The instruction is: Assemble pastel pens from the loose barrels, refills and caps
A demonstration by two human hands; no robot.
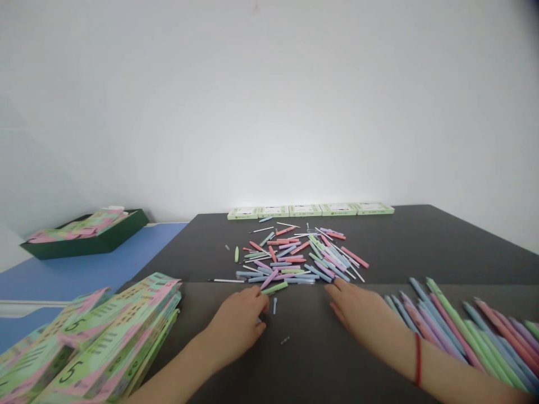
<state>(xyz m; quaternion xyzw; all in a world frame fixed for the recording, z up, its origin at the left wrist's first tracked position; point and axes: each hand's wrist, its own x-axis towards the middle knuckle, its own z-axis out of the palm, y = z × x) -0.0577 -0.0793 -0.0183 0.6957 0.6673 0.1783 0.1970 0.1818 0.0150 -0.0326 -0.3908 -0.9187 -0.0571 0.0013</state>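
Note:
A loose heap of pastel pen barrels, caps and thin white refills (301, 258) lies in the middle of the dark table (421, 247). My left hand (240, 325) rests at the near edge of the heap, fingers curled around a green pen piece (274, 288) at its fingertips. My right hand (357, 311) lies flat on the table with fingers stretched toward the heap, touching no pen that I can make out. A red string circles the right wrist (418, 359). A row of assembled pastel pens (463, 331) lies just right of that hand.
A stack of green and pink cards (92, 342) sits at the near left corner. Several flat green boxes (311, 210) line the table's far edge by the white wall. A dark green tray with more cards (84, 233) rests on a blue surface (84, 275) at left.

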